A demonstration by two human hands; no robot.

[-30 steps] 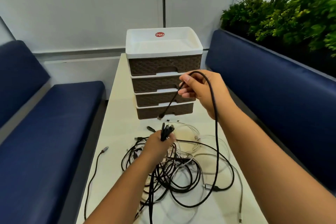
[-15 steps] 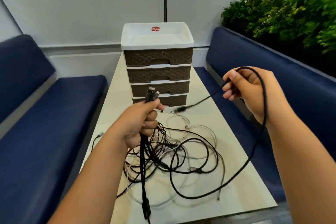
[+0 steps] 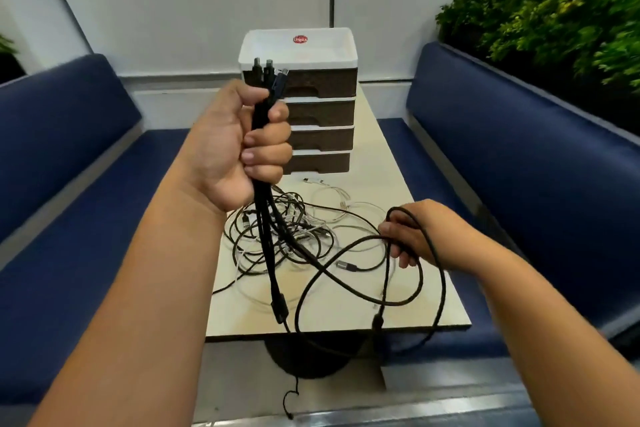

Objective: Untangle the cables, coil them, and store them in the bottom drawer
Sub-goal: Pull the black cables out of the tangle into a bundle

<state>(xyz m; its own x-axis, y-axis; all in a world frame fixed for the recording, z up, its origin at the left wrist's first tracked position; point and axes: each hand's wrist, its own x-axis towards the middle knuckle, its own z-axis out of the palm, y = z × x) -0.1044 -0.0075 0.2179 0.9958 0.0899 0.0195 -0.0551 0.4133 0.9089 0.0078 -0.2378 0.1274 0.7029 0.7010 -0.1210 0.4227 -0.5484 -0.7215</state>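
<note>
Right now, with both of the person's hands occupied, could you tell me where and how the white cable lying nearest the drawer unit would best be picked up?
Probably at its free plug end, which lies apart from the tangle on bare table just before the bottom drawer. Come from above with a fingertip pinch: the cable lies flat, and the drawer front blocks an approach from behind.

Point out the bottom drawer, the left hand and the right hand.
bottom drawer (image 3: 320, 163), head view, on its brown front panel.
left hand (image 3: 239, 146), head view, middle of the fist.
right hand (image 3: 420, 232), head view, back of the hand.
</note>
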